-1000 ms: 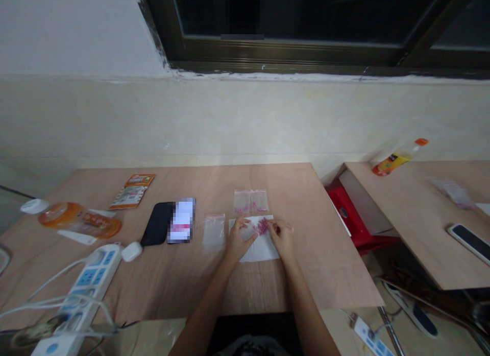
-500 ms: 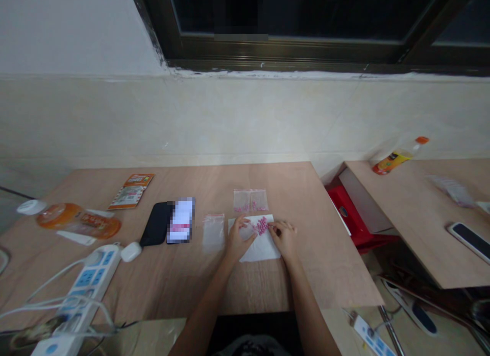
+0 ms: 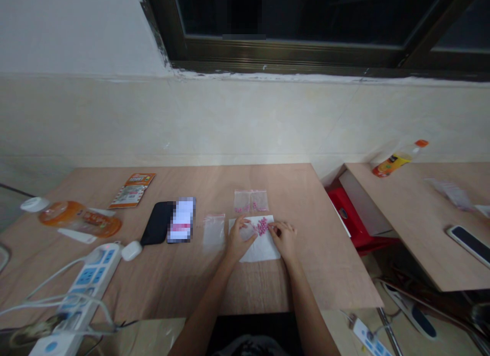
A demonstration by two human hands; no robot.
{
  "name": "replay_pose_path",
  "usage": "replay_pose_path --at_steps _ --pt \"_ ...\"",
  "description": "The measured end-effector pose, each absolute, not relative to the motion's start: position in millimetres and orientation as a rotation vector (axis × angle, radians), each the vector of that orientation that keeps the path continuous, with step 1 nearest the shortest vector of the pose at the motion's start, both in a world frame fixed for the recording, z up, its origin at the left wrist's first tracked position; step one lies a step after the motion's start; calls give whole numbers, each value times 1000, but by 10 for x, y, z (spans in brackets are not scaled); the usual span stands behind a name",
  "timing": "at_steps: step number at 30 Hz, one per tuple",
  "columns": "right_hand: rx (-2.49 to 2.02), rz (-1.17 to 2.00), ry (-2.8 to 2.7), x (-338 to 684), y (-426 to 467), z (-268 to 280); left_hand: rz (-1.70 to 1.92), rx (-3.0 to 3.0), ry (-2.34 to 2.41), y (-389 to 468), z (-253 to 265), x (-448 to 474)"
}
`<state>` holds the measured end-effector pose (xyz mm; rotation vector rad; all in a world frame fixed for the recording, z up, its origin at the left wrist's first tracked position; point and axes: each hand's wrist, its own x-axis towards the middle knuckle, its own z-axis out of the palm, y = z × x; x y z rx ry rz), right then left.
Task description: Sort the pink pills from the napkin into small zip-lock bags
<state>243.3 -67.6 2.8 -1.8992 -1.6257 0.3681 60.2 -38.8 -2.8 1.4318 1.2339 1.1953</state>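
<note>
A small pile of pink beads [image 3: 262,226] lies on a white sheet of paper [image 3: 262,253]. At the pile's left, my left hand [image 3: 238,239] has its thumb and fingers curved around a small clear plastic bag [image 3: 246,232]. The bag's mouth faces the beads. My right hand [image 3: 285,237] rests at the right edge of the pile, thumb and index finger drawn together at the beads. Whatever is between those fingertips is too small to make out. Behind the paper lie two clear zip bags [image 3: 250,200] with a few pink beads inside.
Left of the paper are flat clear bags [image 3: 213,233], a lit phone [image 3: 181,220], a black phone [image 3: 156,223] and a white charger case [image 3: 131,251]. Farther left lie an orange packet [image 3: 132,191], a drink bottle [image 3: 80,219] and a power strip [image 3: 82,289] with cables.
The camera view has shifted very slightly. Both hands keep almost the same place around the beads, with only a tiny movement of the right fingertips at the pile.
</note>
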Motion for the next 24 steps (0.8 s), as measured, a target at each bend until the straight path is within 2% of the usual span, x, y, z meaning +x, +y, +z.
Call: replay_pose_path --at_steps 13,24 --pt "-1673 579 -1558 2108 -567 137 1188 1443 1237 -378 -11 595" --pt "-1851 487 -1499 2439 -651 97 1191 1479 1233 -382 -55 593"
